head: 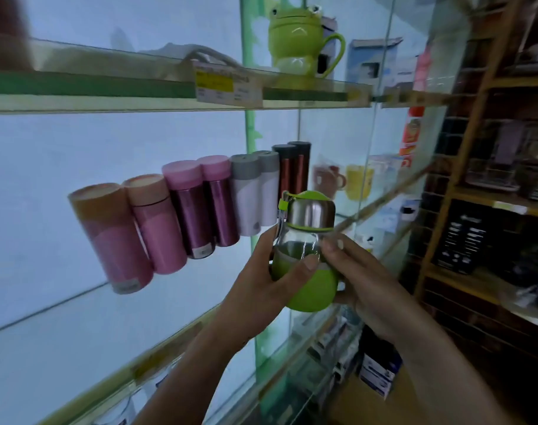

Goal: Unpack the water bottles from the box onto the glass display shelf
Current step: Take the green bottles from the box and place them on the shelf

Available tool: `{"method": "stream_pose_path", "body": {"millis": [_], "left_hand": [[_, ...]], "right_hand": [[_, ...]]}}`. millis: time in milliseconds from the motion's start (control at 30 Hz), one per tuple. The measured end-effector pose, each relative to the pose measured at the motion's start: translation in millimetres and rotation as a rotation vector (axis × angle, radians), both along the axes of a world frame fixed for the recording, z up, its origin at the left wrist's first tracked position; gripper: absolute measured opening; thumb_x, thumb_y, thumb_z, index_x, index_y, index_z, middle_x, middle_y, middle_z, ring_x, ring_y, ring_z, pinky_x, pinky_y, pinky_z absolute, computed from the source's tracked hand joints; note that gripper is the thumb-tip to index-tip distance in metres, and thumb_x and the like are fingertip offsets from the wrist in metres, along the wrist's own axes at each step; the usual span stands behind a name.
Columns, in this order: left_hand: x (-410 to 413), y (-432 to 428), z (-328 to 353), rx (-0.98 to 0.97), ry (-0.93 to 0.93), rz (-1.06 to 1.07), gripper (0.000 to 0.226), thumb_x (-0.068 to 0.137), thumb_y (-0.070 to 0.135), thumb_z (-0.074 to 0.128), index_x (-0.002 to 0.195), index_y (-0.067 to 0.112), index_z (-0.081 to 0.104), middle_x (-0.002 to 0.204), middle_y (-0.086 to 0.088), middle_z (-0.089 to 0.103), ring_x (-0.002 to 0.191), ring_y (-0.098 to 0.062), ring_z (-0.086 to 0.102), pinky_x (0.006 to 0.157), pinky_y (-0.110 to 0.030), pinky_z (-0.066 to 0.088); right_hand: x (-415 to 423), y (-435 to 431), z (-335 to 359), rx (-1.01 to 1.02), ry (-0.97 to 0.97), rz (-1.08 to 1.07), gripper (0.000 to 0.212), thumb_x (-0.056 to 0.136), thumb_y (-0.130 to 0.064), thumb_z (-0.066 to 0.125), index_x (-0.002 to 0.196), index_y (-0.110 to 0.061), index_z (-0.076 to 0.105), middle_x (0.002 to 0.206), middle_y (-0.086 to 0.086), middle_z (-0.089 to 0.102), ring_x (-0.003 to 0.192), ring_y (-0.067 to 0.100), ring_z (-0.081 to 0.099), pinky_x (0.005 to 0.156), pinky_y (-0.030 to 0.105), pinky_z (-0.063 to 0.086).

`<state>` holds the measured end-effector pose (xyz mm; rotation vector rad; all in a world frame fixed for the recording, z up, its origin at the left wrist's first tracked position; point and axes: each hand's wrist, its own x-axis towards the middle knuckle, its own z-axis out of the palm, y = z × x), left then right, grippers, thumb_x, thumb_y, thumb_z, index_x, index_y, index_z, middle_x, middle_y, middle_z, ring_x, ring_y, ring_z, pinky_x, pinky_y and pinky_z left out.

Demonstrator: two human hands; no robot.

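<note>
A small glass bottle (307, 240) with a green sleeve, steel collar and green lid is held upright in front of the glass shelf (77, 302). My left hand (261, 286) grips its left side, thumb across the green sleeve. My right hand (363, 277) holds its right side and base, fingertips on the glass. On the shelf stands a row of flasks: pink ones (157, 228), purple ones (206, 210), white-and-grey ones (255, 194) and dark red ones (292, 170). The bottle sits just right of the row's end. The box is not in view.
A frog-shaped green mug (298, 41) stands on the upper glass shelf (108, 84), near a price label (228, 87). Mugs (356, 179) show behind a vertical glass divider (378, 133). Wooden racks (491, 194) with boxed goods fill the right side. Boxes (378, 369) sit lower down.
</note>
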<state>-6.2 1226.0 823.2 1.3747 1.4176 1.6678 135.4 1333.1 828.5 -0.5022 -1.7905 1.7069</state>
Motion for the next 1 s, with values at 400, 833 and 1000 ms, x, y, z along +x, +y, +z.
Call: {"method": "stream_pose_path", "body": {"millis": [400, 833, 1000], "left_hand": [[-20.9, -65.4, 9.9, 0.057, 0.013, 0.338, 0.053, 0.089, 0.021, 0.072, 0.137, 0.023, 0.051, 0.121, 0.007, 0.072, 0.107, -0.006, 0.069, 0.08, -0.02, 0.056], [-50.7, -156.2, 14.4, 0.012, 0.045, 0.676, 0.063, 0.083, 0.026, 0.079, 0.138, 0.035, 0.048, 0.12, 0.012, 0.071, 0.104, -0.002, 0.069, 0.08, -0.018, 0.056], [-68.4, -191.9, 12.9, -0.024, 0.054, 0.777, 0.07, 0.083, 0.026, 0.081, 0.142, 0.035, 0.044, 0.122, 0.014, 0.07, 0.107, -0.002, 0.069, 0.086, -0.024, 0.058]], "right_hand": [[-68.4, -23.4, 10.7, 0.038, 0.021, 0.315, 0.047, 0.09, -0.051, 0.059, 0.133, -0.033, 0.064, 0.127, 0.0, 0.073, 0.119, 0.023, 0.069, 0.099, 0.063, 0.054], [-145.1, -92.9, 17.3, 0.041, 0.046, 0.644, 0.049, 0.091, -0.052, 0.057, 0.132, -0.027, 0.064, 0.127, -0.001, 0.073, 0.121, 0.019, 0.068, 0.097, 0.06, 0.056], [-174.4, -126.8, 15.9, 0.025, 0.061, 0.741, 0.047, 0.092, -0.049, 0.056, 0.134, -0.029, 0.063, 0.127, -0.003, 0.073, 0.122, 0.019, 0.068, 0.096, 0.058, 0.057]]}}
